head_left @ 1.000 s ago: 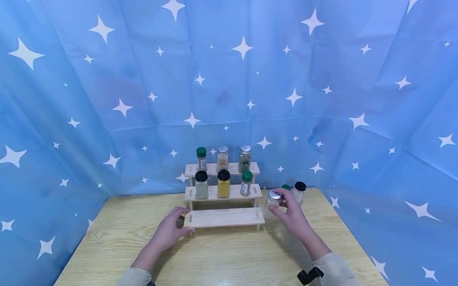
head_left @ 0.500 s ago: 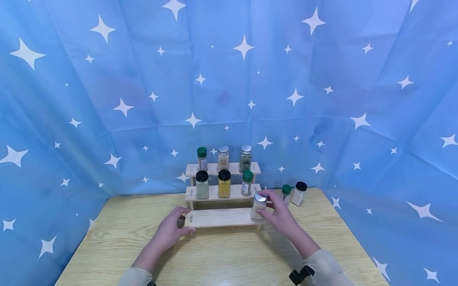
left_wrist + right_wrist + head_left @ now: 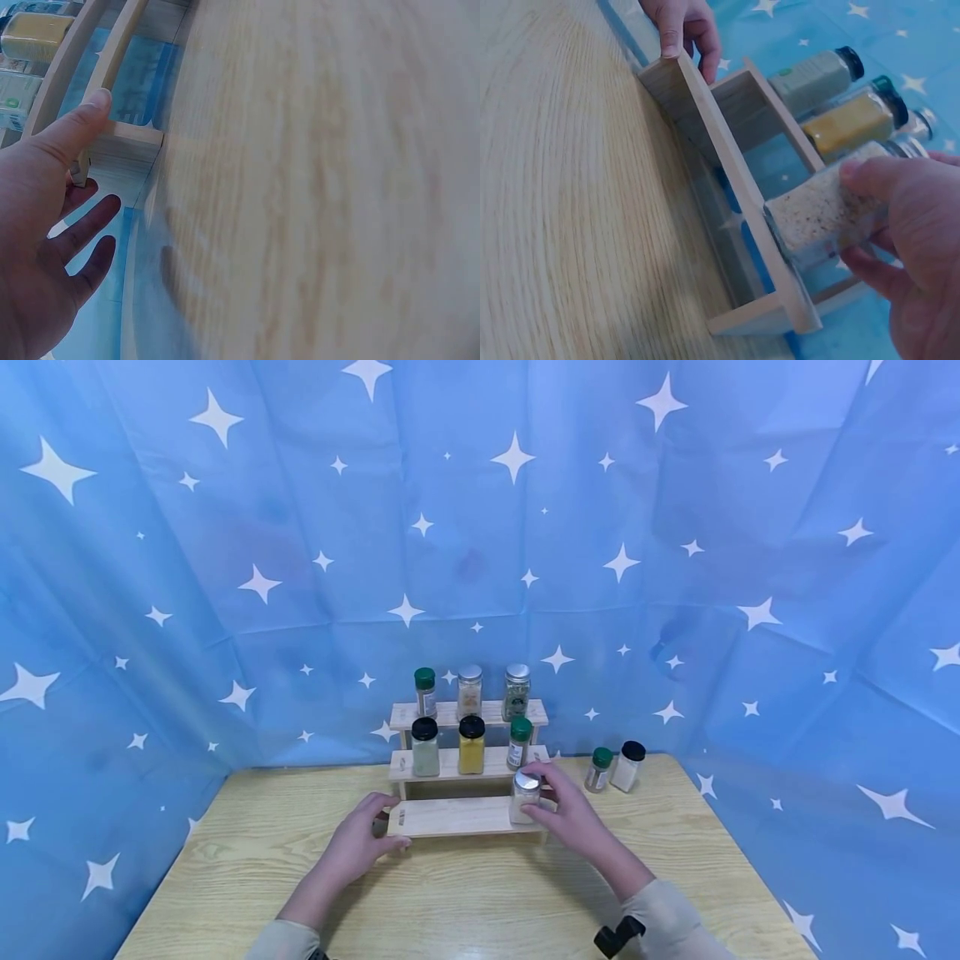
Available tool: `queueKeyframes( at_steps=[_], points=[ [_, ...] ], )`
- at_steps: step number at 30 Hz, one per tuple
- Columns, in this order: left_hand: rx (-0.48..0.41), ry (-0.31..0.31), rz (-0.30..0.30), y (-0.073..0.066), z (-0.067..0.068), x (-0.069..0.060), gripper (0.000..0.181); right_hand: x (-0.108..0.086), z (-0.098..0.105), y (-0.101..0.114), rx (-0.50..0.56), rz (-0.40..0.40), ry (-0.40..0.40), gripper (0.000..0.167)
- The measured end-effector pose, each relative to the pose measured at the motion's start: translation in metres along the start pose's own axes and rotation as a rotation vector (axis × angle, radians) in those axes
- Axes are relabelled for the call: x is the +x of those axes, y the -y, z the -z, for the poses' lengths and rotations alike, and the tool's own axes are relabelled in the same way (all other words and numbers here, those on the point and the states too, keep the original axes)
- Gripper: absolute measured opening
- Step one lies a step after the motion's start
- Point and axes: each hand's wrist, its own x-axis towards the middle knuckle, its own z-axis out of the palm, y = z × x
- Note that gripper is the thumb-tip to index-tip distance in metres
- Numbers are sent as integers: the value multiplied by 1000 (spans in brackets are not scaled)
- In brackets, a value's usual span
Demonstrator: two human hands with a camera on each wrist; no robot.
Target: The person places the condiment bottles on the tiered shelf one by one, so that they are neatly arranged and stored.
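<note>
A three-step wooden spice rack (image 3: 457, 817) stands on the table. My left hand (image 3: 352, 845) holds the left end of its lowest step; in the left wrist view the thumb (image 3: 86, 112) lies on the edge, with the other fingers spread below. With the thumb and fingers of my right hand (image 3: 576, 817) I grip a clear spice jar (image 3: 522, 807) with a silver lid and pale speckled contents. It is upright at the right part of the lowest step, its base at the board in the right wrist view (image 3: 821, 214).
On the middle step are a pale green jar (image 3: 425, 753), a yellow jar (image 3: 471, 752) and a green-lidded jar (image 3: 518, 745). Three more jars line the top step. Right of the rack, a green-lidded jar (image 3: 598, 772) and a black-lidded jar (image 3: 627, 768) stand on the table (image 3: 480, 902).
My right hand has carried the silver-lidded spice jar leftward from beside the rack onto the lowest step, then a little further left. My left hand has stayed at the rack's end.
</note>
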Motion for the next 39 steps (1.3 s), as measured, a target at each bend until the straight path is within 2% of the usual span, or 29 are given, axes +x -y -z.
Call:
queueKeyframes(
  at_steps=[7,17,25,31,36,39],
  points=[
    [6,2,-1,0,-1,0,68,0,-1,-2,21,-48,27,56],
    [5,2,1,0,-1,0,69,-1,0,-2,25,-71,50,55],
    [6,5,-6,0,0,0,70,-4,-2,-2,6,-54,19,68],
    [11,9,-5,0,0,0,70,-10,5,-1,-7,-51,-4,82],
    [6,6,-12,0,1,-1,72,-18,21,-9,-52,-23,-76,65],
    [2,7,-14,0,1,-1,71,-22,32,-16,-109,-41,-160,52]
  ],
)
